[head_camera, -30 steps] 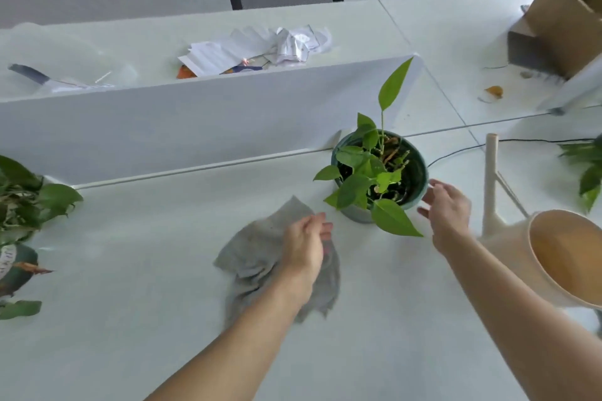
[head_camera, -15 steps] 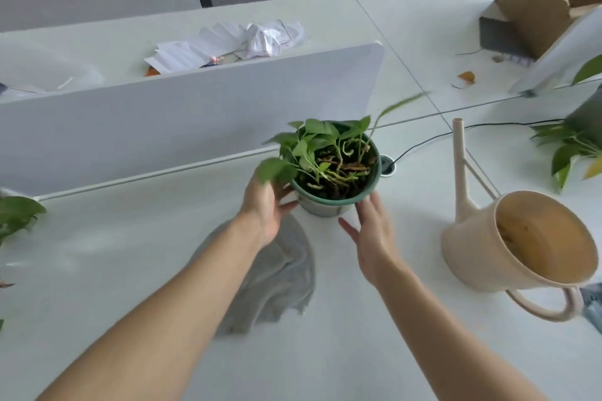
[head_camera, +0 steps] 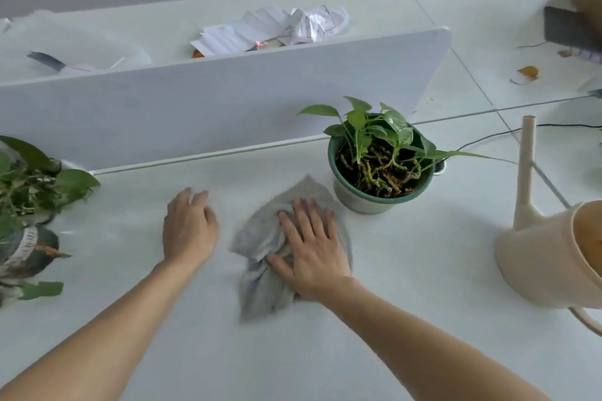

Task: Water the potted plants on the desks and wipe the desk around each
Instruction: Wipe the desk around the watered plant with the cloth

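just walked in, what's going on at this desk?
A person is wiping the white desk. The right hand presses flat on a crumpled grey cloth just in front of the leafy plant in a green-rimmed pot. The left hand rests open on bare desk left of the cloth. A beige plastic watering can stands untouched at the right, and a second potted plant sits at the left edge.

cloth (head_camera: 260,290) middle hidden under my right hand (head_camera: 312,247) | watering can (head_camera: 537,257) cut by right edge | left plant (head_camera: 29,182) cut by left edge
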The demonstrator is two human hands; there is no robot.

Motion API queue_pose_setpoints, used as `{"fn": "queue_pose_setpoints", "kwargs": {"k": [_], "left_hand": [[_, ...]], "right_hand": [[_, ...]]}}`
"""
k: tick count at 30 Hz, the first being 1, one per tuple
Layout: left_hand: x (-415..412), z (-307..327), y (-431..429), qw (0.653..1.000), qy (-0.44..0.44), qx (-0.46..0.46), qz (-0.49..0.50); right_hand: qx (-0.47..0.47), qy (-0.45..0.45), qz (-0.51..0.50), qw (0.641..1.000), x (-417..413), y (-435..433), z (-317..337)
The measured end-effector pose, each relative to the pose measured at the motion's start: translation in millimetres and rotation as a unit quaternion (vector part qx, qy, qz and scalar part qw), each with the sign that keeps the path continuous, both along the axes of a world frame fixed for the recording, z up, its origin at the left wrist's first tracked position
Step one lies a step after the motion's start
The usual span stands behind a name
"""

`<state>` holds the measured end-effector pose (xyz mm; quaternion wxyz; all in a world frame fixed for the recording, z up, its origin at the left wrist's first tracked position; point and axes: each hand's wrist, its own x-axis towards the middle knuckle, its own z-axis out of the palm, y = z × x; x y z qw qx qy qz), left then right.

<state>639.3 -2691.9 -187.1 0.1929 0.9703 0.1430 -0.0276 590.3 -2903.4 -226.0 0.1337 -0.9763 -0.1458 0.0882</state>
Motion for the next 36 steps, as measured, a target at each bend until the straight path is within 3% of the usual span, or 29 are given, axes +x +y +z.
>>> {"fn": "queue_pose_setpoints", "kwargs": {"k": [4,8,13,17,22,26,32,36], "left_hand": [[-39.5,-16.7,30.7,0.991,0.081,0.087,-0.056],[-31.9,-17.9,34.5,0.983,0.125,0.103,-0.085],[-35.0,-15.9,37.6,0.980,0.134,0.115,-0.087],[-38.5,-18.8,27.1,0.985,0.112,0.112,-0.068],[-58.0,-28.9,-31.5,0.987,0.009,0.069,-0.147],[-88.0,-37.1,-80.7,0.982,0.013,0.048,-0.184],[-95.0,-49.1,-87.4,0.978,0.004,0.107,-0.180],[-92.1,-46.8,-89.2,0.977,0.010,0.119,-0.175]], "right_hand": [[-0.061,0.031,-0.059,0.996,84.4,18.6,1.2],[-0.050,0.024,-0.144,0.988,127.5,41.0,-0.6],[-0.031,0.024,0.037,0.999,47.3,29.7,0.4],[-0.051,0.020,0.060,0.997,-38.3,-44.2,-2.4],[-0.084,0.025,-0.059,0.994,-76.9,-156.9,0.2],[-0.113,0.020,-0.216,0.970,-19.2,-210.6,3.3],[-0.110,0.049,-0.367,0.922,43.5,-197.5,-3.6],[-0.094,0.052,-0.335,0.936,-3.8,-152.0,2.2]]}}
